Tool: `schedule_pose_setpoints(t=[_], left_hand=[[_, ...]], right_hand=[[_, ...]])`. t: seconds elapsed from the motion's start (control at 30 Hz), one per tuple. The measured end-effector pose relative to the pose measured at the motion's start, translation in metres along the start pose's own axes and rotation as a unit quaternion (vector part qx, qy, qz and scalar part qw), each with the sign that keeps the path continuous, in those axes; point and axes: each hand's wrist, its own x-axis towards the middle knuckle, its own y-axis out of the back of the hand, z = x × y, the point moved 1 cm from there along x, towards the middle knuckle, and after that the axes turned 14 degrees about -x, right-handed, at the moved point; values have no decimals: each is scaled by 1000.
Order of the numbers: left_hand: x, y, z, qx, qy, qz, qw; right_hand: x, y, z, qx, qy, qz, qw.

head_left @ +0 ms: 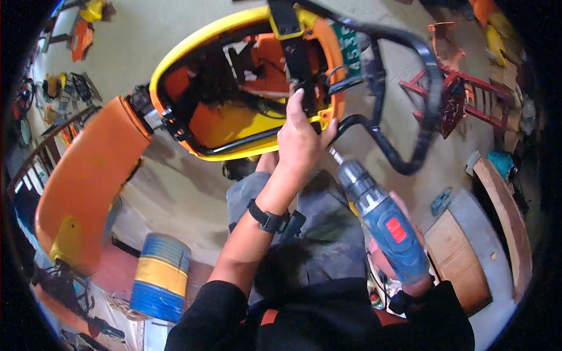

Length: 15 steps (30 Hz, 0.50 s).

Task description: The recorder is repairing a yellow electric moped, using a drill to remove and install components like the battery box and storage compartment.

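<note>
In front of me is a large vehicle body shell (246, 151) in yellow and orange, with an open middle. My left hand (298, 137) is closed on its near right rim, beside a black upright bar (298, 64); some fingers are hidden below the edge. A blue cordless drill (389, 228) is in my right hand (383, 260), which wraps round its grip and is mostly hidden behind it. The drill's bit (336, 155) points up and left, just short of the rim near my left hand. Black tubular bars (433, 88) stick out from the shell's right side.
An orange fender-like panel (88, 181) joins the shell at left. Below it stands a blue and yellow drum (161, 278). Red metal frames (462, 99) lie at the far right; a cardboard box (456, 257) and a curved board (503, 222) are at the near right.
</note>
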Motion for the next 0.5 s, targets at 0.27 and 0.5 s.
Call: schedule_pose_setpoints(t=[0.27,0.5], left_hand=[[-2,59,54,71,23,-133,988],[-89,156,348,-249,-27,-298,921]], right_hand=[[-95,91,-19,-17,159,-337,928],[-237,139,-39,102,276,-415,861]])
